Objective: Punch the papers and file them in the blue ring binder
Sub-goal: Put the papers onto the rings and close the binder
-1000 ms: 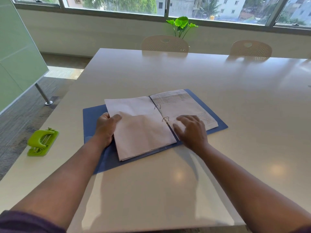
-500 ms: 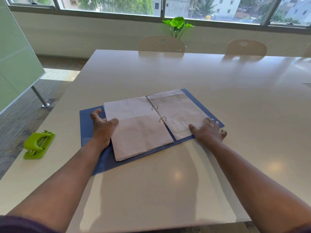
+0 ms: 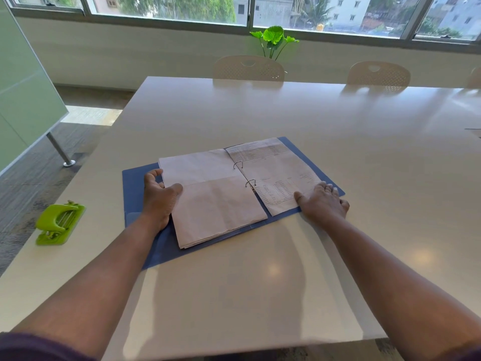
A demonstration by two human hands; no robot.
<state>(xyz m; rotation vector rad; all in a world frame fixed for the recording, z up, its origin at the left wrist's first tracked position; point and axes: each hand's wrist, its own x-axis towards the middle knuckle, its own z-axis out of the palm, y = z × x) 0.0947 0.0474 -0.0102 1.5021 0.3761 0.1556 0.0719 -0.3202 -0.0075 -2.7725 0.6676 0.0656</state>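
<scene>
The blue ring binder (image 3: 135, 183) lies open on the white table (image 3: 338, 142). A thick stack of blank-side papers (image 3: 216, 204) sits on its left half, threaded on two metal rings (image 3: 238, 164). A printed page (image 3: 276, 173) lies on the right half. My left hand (image 3: 158, 201) holds the stack's left edge, thumb on top and fingers curled beside it. My right hand (image 3: 322, 204) lies flat on the near right corner of the printed page and the cover, fingers stretched out.
A green hole punch (image 3: 58, 222) stands near the table's left edge. Two beige chairs (image 3: 248, 67) (image 3: 378, 72) and a green plant (image 3: 273, 39) are behind the far edge. A frosted glass partition (image 3: 23, 100) with a metal leg (image 3: 61, 152) stands at the left.
My right hand slid from beside the rings out to the binder's near right corner. My left hand's fingers curled in at the stack's left edge.
</scene>
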